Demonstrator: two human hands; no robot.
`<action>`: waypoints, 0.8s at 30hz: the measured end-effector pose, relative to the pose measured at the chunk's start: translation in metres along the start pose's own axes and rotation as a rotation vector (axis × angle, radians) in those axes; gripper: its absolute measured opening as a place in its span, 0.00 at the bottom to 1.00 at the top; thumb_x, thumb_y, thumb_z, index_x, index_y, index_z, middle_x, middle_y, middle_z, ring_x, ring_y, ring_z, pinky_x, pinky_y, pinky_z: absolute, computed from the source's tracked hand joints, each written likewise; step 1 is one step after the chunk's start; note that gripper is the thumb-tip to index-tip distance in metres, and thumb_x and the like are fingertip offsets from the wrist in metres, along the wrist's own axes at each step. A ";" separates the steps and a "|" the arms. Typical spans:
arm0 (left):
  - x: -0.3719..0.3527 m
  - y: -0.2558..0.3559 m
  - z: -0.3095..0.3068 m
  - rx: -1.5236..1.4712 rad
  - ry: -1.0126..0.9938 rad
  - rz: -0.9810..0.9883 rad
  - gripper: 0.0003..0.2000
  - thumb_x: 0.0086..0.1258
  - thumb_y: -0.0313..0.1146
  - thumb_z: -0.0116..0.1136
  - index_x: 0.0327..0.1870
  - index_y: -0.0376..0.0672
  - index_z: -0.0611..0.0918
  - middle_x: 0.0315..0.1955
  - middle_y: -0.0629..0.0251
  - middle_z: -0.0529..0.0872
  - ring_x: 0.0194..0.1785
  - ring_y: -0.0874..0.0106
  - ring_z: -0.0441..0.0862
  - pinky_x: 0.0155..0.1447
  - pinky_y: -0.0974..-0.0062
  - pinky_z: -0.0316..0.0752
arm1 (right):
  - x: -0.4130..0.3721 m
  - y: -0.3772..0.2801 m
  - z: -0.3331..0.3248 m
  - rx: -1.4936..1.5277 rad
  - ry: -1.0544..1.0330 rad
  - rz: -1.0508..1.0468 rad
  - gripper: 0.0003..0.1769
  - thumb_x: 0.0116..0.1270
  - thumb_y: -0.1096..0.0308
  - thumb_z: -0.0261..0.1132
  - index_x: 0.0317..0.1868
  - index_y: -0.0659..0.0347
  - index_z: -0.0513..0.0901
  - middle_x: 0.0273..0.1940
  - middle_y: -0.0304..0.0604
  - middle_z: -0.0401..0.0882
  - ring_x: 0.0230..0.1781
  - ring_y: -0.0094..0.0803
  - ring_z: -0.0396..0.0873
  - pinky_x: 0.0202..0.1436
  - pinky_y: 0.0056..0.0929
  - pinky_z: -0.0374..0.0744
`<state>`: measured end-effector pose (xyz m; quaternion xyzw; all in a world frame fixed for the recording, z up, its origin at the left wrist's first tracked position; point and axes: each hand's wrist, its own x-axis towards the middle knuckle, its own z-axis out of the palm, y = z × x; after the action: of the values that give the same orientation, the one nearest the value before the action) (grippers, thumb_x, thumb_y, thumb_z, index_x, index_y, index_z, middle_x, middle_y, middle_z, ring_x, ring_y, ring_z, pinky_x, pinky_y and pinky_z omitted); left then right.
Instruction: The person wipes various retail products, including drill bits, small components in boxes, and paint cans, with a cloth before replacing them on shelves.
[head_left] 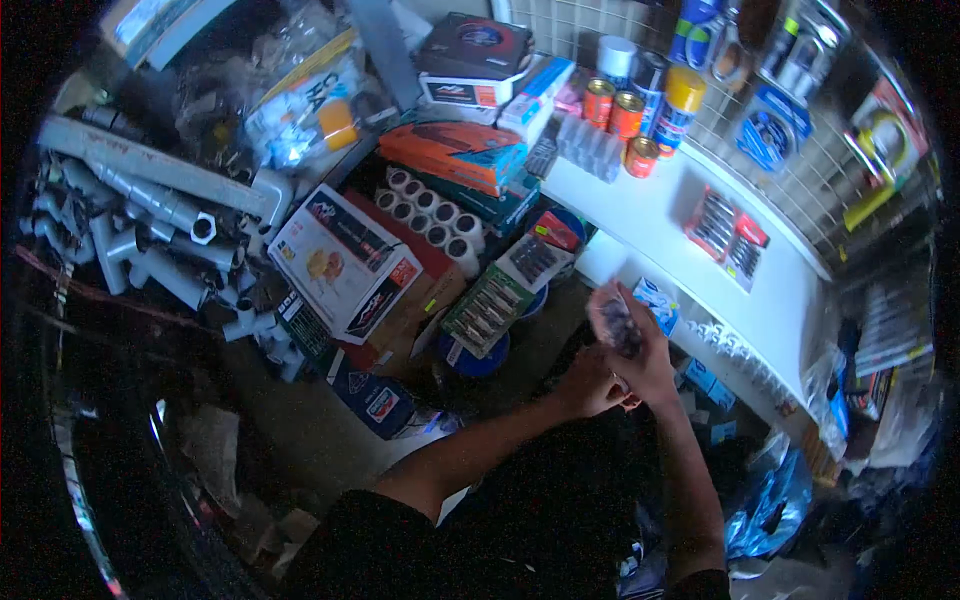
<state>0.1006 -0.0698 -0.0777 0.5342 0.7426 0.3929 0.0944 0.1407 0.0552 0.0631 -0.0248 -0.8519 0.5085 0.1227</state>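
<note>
My right hand (650, 355) is wrapped round a small clear packet (615, 318) with dark contents, held in front of the white shelf (620, 205). My left hand (590, 383) is closed in a pinch at the packet's lower end, close against my right hand. What sits between the left fingers is too small to make out. On the shelf beyond my hands lie red-and-white blister packs (713, 222). To the left of my hands is a green-backed pack of metal pieces (486, 312).
Spray cans (680, 100) and small orange tins (598, 102) stand at the shelf's back. Boxes (345, 262) and white rolls (432, 212) are stacked left of centre. Grey pipe fittings (150, 215) fill the far left. A blue plastic bag (770, 505) lies at lower right.
</note>
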 end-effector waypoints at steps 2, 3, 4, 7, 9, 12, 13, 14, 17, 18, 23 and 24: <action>-0.002 -0.004 0.009 -0.011 0.078 0.073 0.24 0.61 0.42 0.71 0.59 0.47 0.82 0.53 0.54 0.77 0.58 0.52 0.75 0.60 0.48 0.68 | 0.050 -0.026 0.004 -0.407 -0.157 -0.116 0.58 0.49 0.68 0.79 0.81 0.45 0.61 0.73 0.51 0.70 0.73 0.49 0.70 0.78 0.58 0.61; -0.004 0.002 0.001 0.109 0.184 0.102 0.23 0.64 0.42 0.70 0.60 0.46 0.82 0.54 0.56 0.77 0.60 0.54 0.73 0.61 0.50 0.68 | 0.074 -0.032 0.007 -0.607 -0.231 -0.183 0.59 0.46 0.67 0.81 0.81 0.43 0.62 0.73 0.51 0.69 0.74 0.51 0.69 0.79 0.63 0.58; -0.005 0.006 -0.004 0.074 0.147 0.080 0.23 0.64 0.42 0.70 0.60 0.47 0.82 0.55 0.56 0.77 0.61 0.54 0.73 0.61 0.51 0.68 | 0.098 -0.031 0.014 -0.740 -0.311 -0.291 0.60 0.45 0.65 0.82 0.80 0.42 0.62 0.74 0.49 0.69 0.74 0.50 0.69 0.79 0.67 0.57; -0.005 0.000 -0.003 0.007 0.119 0.026 0.22 0.66 0.42 0.68 0.60 0.48 0.83 0.55 0.57 0.77 0.60 0.57 0.73 0.62 0.54 0.68 | 0.164 -0.035 0.041 -1.063 -0.507 -0.557 0.61 0.39 0.59 0.85 0.78 0.40 0.66 0.75 0.41 0.69 0.76 0.47 0.67 0.79 0.73 0.54; -0.003 0.003 -0.011 0.003 0.113 -0.003 0.19 0.65 0.41 0.70 0.56 0.48 0.83 0.57 0.57 0.76 0.59 0.55 0.75 0.63 0.51 0.68 | 0.186 -0.033 0.051 -1.032 -0.606 -0.541 0.57 0.43 0.61 0.83 0.77 0.40 0.67 0.75 0.38 0.69 0.75 0.48 0.67 0.80 0.73 0.53; -0.001 -0.002 -0.006 0.040 0.121 0.008 0.19 0.66 0.43 0.70 0.56 0.49 0.84 0.57 0.56 0.76 0.59 0.54 0.75 0.63 0.51 0.68 | 0.199 -0.011 0.062 -0.981 -0.607 -0.589 0.50 0.50 0.64 0.79 0.76 0.39 0.69 0.75 0.36 0.69 0.76 0.47 0.66 0.80 0.73 0.52; -0.001 -0.004 -0.002 0.042 0.121 0.017 0.20 0.66 0.44 0.70 0.56 0.49 0.84 0.57 0.56 0.77 0.59 0.54 0.75 0.63 0.51 0.68 | 0.199 -0.001 0.062 -0.960 -0.583 -0.611 0.48 0.52 0.64 0.78 0.75 0.38 0.70 0.75 0.36 0.68 0.76 0.46 0.65 0.80 0.73 0.51; 0.001 -0.003 -0.003 0.041 0.139 0.016 0.19 0.65 0.43 0.70 0.55 0.48 0.84 0.56 0.57 0.77 0.60 0.55 0.74 0.62 0.51 0.68 | 0.199 0.002 0.060 -0.983 -0.542 -0.615 0.46 0.53 0.64 0.76 0.75 0.38 0.70 0.76 0.37 0.67 0.77 0.46 0.64 0.81 0.73 0.51; 0.005 0.000 -0.008 -0.060 0.171 0.021 0.17 0.62 0.39 0.72 0.51 0.46 0.86 0.53 0.59 0.78 0.58 0.57 0.74 0.59 0.52 0.69 | 0.184 0.012 0.054 -0.984 -0.406 -0.594 0.43 0.55 0.65 0.74 0.74 0.38 0.72 0.78 0.38 0.64 0.79 0.43 0.61 0.82 0.70 0.49; 0.007 0.000 -0.007 -0.052 0.157 0.008 0.17 0.62 0.38 0.72 0.50 0.45 0.85 0.52 0.60 0.78 0.58 0.56 0.75 0.60 0.53 0.69 | 0.178 0.009 0.050 -0.949 -0.347 -0.582 0.44 0.54 0.65 0.76 0.73 0.38 0.73 0.78 0.38 0.63 0.79 0.42 0.61 0.83 0.68 0.48; 0.006 -0.005 0.009 -0.037 0.225 0.050 0.17 0.62 0.39 0.72 0.50 0.47 0.85 0.53 0.59 0.78 0.57 0.56 0.76 0.60 0.53 0.69 | 0.147 0.006 0.011 -0.963 -0.196 -0.451 0.39 0.57 0.61 0.75 0.72 0.43 0.75 0.79 0.43 0.59 0.79 0.45 0.60 0.83 0.59 0.55; 0.006 -0.008 0.008 -0.067 0.203 0.062 0.16 0.62 0.40 0.71 0.50 0.48 0.86 0.54 0.60 0.78 0.57 0.56 0.76 0.60 0.52 0.69 | 0.139 0.000 -0.006 -0.920 -0.127 -0.413 0.40 0.57 0.64 0.75 0.72 0.46 0.75 0.78 0.46 0.60 0.78 0.47 0.61 0.83 0.55 0.58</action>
<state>0.0971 -0.0612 -0.0867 0.5110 0.7178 0.4723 0.0245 0.0077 0.0838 0.0917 0.1237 -0.9806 0.0465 0.1448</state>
